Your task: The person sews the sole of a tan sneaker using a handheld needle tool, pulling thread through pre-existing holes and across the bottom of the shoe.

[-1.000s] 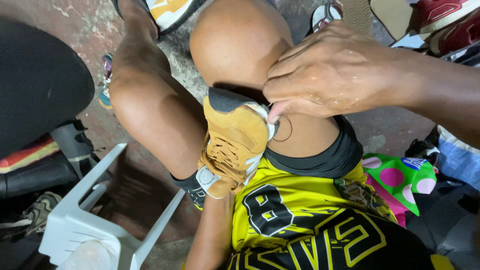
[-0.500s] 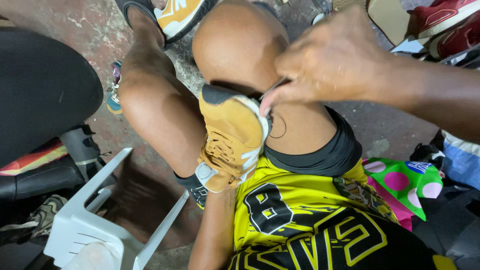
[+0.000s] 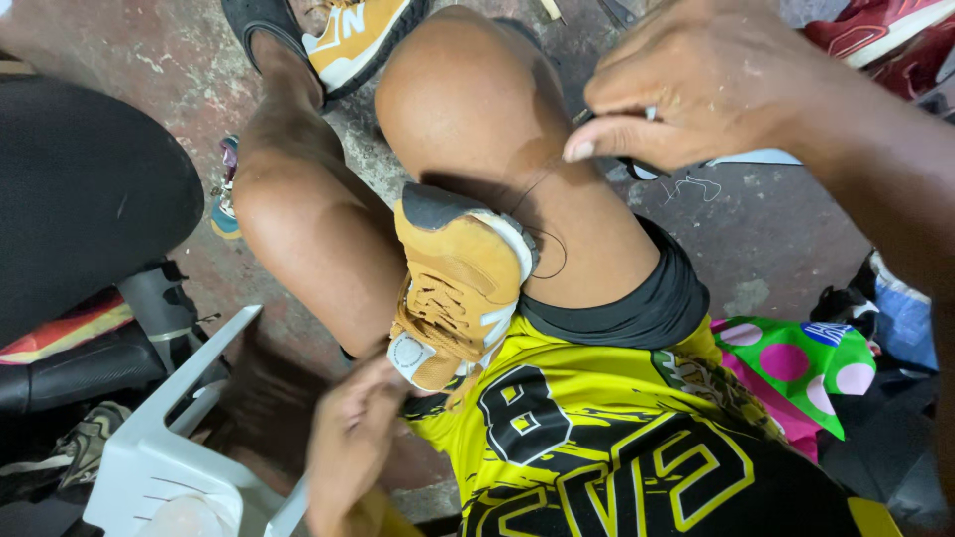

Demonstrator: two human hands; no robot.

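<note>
A tan suede shoe [image 3: 453, 288] with a white sole edge is clamped sole-up between my knees. My right hand [image 3: 696, 85] is raised above the right knee with fingers pinched on a dark thread [image 3: 542, 224] that loops down to the shoe's heel. My left hand [image 3: 348, 447], blurred, sits low beside the shoe's tongue, near the edge of a white plastic stool; whether it grips anything is unclear. I wear a yellow and black jersey [image 3: 597, 438].
A white plastic stool [image 3: 169, 447] stands lower left next to a black seat [image 3: 80, 199]. Another tan shoe [image 3: 358, 35] lies on the concrete floor at top. Red shoes [image 3: 885, 30] are top right, and a green dotted cloth [image 3: 796, 363] is at right.
My right hand has risen up and to the right away from the shoe's heel, drawing the thread out. My left hand has come into view below the shoe.
</note>
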